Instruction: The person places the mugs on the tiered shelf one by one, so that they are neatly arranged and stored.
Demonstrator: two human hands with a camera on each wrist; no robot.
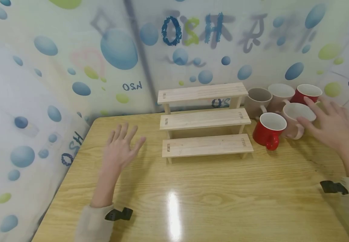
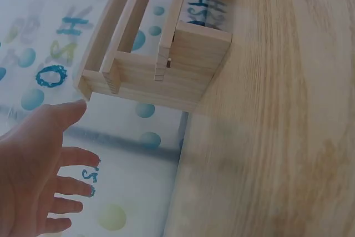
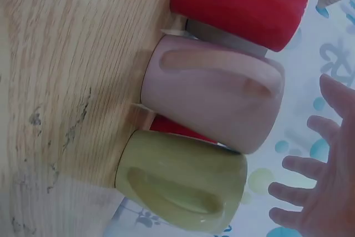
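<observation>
My left hand (image 1: 119, 149) is held with fingers spread over the table's left part, beside a three-step wooden rack (image 1: 207, 146). The hand touches nothing. Over the group of mugs at the right, my right hand (image 1: 333, 126) hovers with its fingers extended. Nearest it are a pink mug (image 1: 295, 122) and a green mug (image 3: 183, 178), which it mostly hides in the head view. In the right wrist view a gap shows between fingers and mugs. A red mug (image 1: 266, 132) stands in front, its handle toward me.
Behind stand a greyish mug (image 1: 256, 106), another pink mug (image 1: 278, 95) and a second red mug (image 1: 301, 95), close together by the rack's right end. The wooden table (image 1: 222, 195) meets a bubble-patterned curtain (image 1: 120, 50) at the back and left.
</observation>
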